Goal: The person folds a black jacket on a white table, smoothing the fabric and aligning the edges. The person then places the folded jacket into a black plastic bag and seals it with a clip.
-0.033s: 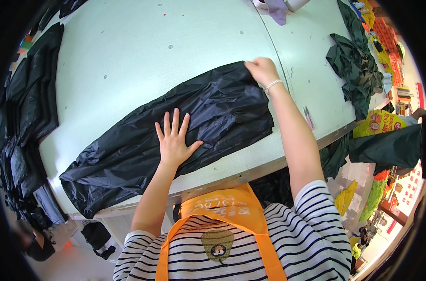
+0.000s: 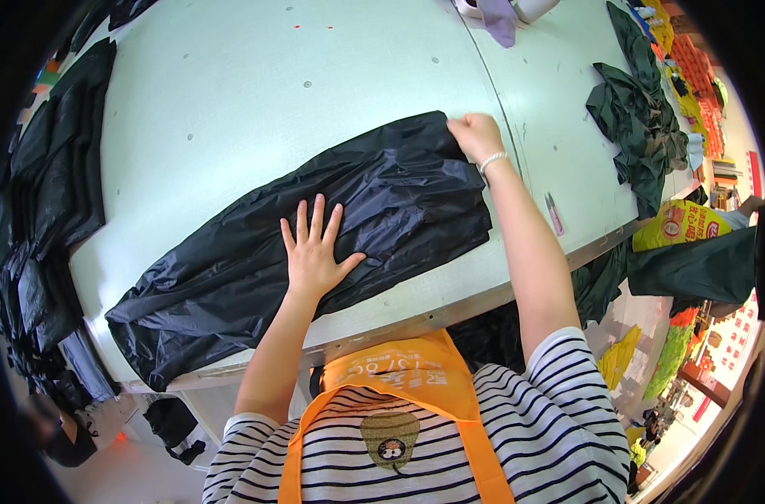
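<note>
A long garment of shiny black fabric [image 2: 223, 265], possibly folded trousers, lies slantwise on the pale table [image 2: 231, 92]. It narrows toward its lower left end. My left hand [image 2: 312, 256] rests flat on its middle, fingers spread and thumb out to the right. At the upper right corner of the fabric, my right hand [image 2: 476, 138] is closed, its fingertips at the edge. The fabric is wrinkled, most of all on the right half.
Stacked black garments [image 2: 59, 160] line the table's left side. Thread snips [image 2: 554, 214] lie right of my right forearm. Crumpled dark green fabric [image 2: 638, 118] sits at the right edge, and a purple cloth [image 2: 500, 21] at the far side. A seam crosses the tabletop.
My right hand has shifted slightly down and to the right at the garment's corner. My left hand stays in place on the fabric.
</note>
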Demonstrator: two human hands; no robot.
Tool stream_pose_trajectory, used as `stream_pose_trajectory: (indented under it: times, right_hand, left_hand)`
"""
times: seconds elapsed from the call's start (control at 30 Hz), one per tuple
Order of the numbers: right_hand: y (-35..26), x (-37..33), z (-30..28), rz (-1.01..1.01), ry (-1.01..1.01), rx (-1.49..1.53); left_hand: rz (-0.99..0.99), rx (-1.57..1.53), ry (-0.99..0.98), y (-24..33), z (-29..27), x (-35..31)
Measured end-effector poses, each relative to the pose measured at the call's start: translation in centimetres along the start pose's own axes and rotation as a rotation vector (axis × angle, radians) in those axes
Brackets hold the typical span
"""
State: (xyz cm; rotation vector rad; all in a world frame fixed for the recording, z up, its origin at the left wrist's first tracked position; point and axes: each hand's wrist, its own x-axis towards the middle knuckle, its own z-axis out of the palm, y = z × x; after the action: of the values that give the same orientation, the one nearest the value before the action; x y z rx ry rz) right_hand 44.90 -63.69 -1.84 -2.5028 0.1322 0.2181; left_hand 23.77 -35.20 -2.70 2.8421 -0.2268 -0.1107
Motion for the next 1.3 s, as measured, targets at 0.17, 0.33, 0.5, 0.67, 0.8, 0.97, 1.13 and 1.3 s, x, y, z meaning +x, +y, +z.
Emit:
stream_pose_trajectory:
  times: [0.17, 0.33, 0.5, 0.67, 0.8, 0.97, 1.13, 1.3]
  right_hand:
    - [1.3, -1.5, -0.4, -0.152, 0.16, 0.564]
    - [-12.8, -11.3, -3.9, -0.547, 0.046, 0.005]
    - [-0.2, -10.8, 4.7, -0.212, 0.373, -0.514]
    - [-0.7, -11.8, 3.0, 0.075, 0.114, -0.167]
    - [-1.4, -10.6, 0.3, 0.248, -0.082, 0.222]
    - [-10.5, -12.4, -5.1, 0.117, -0.388, 0.577]
    - [-23.1, -18.9, 1.1, -0.301, -0.425, -0.372]
    - [-25.4, -21.9, 10.7, -0.19, -0.416, -0.311]
  left_hand:
    - [0.021, 0.014, -0.002, 0.1, -0.1, 0.3]
    - [-0.003, 0.034, 0.021, -0.1, 0.2, 0.0]
    - [-0.002, 0.034, 0.013, 0.5, -0.1, 0.5]
    - [-0.023, 0.036, 0.026, -0.1, 0.0, -0.3]
    - [-0.003, 0.021, 0.033, 0.3, -0.1, 0.3]
    - [-0.009, -0.095, 0.144, 1.9, 1.5, 2.4]
    - [0.069, -0.779, -0.02, -5.5, 4.2, 1.8]
    - [-0.79, -1.89, -0.088, -13.9, -5.0, -6.3]
